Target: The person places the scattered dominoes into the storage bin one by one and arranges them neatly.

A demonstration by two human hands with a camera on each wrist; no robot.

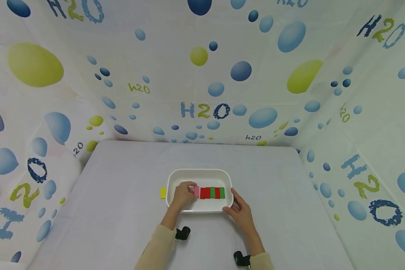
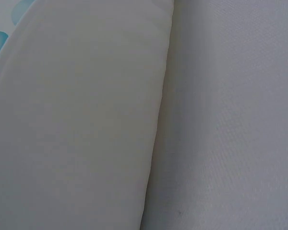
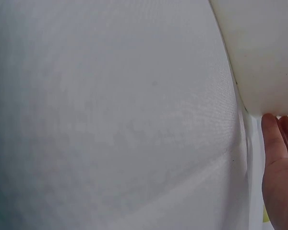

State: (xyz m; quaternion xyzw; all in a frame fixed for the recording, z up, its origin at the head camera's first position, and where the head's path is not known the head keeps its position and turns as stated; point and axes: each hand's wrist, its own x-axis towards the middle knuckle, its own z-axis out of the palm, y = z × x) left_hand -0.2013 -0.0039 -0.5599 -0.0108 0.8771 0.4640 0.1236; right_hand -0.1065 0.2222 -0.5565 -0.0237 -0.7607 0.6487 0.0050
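Observation:
A white rectangular tray (image 1: 199, 172) with rounded corners lies on the table in the head view. My left hand (image 1: 182, 195) reaches over its left side and pinches a small pink rectangular piece (image 1: 197, 191) between thumb and fingers. Just right of that piece, a row of red pieces (image 1: 205, 193) and green pieces (image 1: 222, 192) runs along the tray's floor. At the tray's front right corner, my right hand (image 1: 241, 215) grips the rim, thumb in front and fingers along the side. The right wrist view shows the right hand's thumb (image 3: 274, 139) against the tray (image 3: 266, 62).
A yellow piece (image 1: 163, 192) lies on the table just outside the tray's left side. White cloth covers the table (image 1: 121, 210). Behind and at both sides hangs a patterned curtain (image 1: 168, 75). The left wrist view shows only pale surfaces, neither hand.

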